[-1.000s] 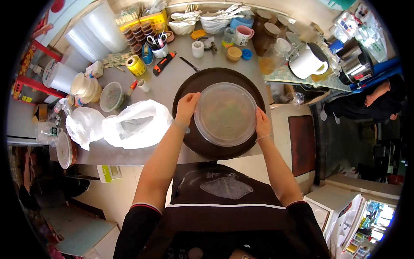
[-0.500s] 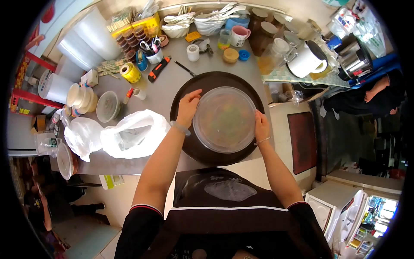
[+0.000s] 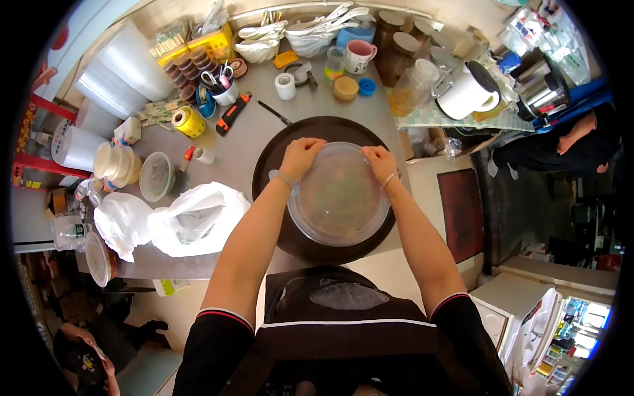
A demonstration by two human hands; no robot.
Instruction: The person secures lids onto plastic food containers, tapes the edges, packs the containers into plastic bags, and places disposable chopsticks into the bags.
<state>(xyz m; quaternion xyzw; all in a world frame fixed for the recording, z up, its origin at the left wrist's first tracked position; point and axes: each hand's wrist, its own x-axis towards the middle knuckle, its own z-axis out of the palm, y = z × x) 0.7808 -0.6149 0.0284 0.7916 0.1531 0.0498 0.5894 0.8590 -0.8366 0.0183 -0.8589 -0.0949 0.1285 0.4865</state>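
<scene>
A round plastic bowl with a translucent lid (image 3: 339, 198) sits on a dark round tray (image 3: 269, 155). Blurred green and orange contents show through the lid. At the bowl's far left rim is my left hand (image 3: 302, 157), its fingers curled over the edge. My right hand (image 3: 381, 163) grips the far right part of the same rim, fingers bent and thumb toward the lid. The undersides of the fingers are hidden, so I cannot tell how far they reach below the rim.
Left of the tray lie white plastic bags (image 3: 198, 214) and a small lidded tub (image 3: 158, 177). An orange utility knife (image 3: 234, 114) and a black pen (image 3: 274, 113) lie beyond it. A white kettle (image 3: 469, 92) stands right; people are at both sides.
My left hand has moved from the bowl's left side to its far left rim. My right hand has gone from the right side up to the far right rim.
</scene>
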